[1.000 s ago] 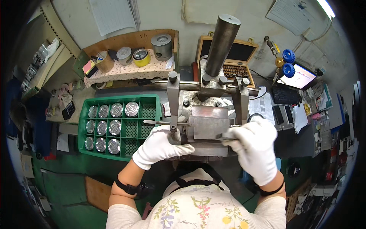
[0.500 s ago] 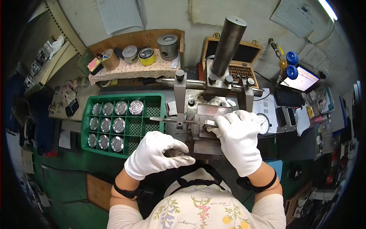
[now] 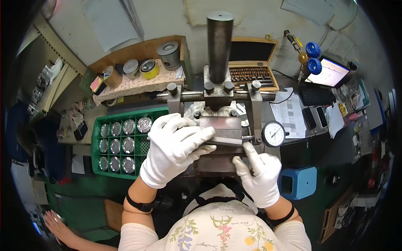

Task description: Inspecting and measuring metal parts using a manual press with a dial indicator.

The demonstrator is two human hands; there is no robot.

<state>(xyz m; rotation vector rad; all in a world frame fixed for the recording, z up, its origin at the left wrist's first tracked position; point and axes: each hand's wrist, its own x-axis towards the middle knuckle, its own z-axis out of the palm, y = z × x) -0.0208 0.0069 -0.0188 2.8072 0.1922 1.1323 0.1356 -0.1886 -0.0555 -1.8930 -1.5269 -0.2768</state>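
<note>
My left hand, in a white glove, pinches the left end of a flat metal bar, thumb below and fingers above. The bar lies across the front of a steel measuring stand. Its right end is by the thin probe of a round dial gauge. My right hand, also gloved, is just below that end with thumb and forefinger apart. The forefinger tip is close beneath the probe; whether it touches is unclear. Nothing shows between the right fingers.
A green divided tray with several round silver metal pieces stands left, partly behind my left hand. Behind the stand's column is an open wooden case of small blocks. A blue stool stands right. Another person's hand shows lower left.
My left hand has moved up and right, closing on the bar. My right hand has let go of it and dropped to the lower right. The view has shifted; another person's hand has appeared.
</note>
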